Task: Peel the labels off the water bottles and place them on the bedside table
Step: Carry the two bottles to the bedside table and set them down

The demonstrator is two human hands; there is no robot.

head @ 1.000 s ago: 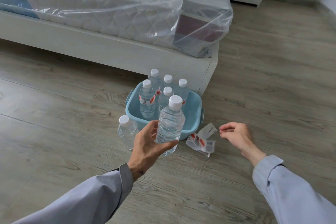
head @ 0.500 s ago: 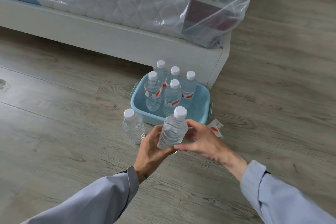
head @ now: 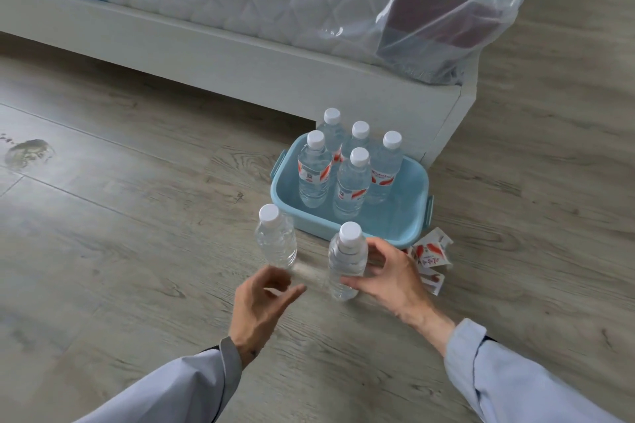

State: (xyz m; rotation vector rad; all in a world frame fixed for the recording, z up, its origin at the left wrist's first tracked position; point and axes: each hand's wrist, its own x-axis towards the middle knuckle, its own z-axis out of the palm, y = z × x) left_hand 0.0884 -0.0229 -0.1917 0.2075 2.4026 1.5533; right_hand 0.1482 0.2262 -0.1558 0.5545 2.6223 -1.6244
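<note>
bare bottle (head: 345,261) now stands on floor before blue tub (head: 412,213), passed to right hand (head: 391,276), fingers still around it; left hand (head: 261,299) released, fingers loosely spread. second bottle stripped; five labelled remain.

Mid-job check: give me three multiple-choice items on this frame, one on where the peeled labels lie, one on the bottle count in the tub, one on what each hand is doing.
1. The peeled labels lie: A) in the tub B) on the floor right of the tub C) on the bed.
2. Bottles in the tub: A) three B) five C) seven.
3. The right hand: A) grips a bare bottle B) is empty C) holds a label.

Key: 1 B, they sit by the tub's right corner. 2 B, five caps show inside. 3 A, fingers wrap the bottle; the left hand is open and empty.
</note>
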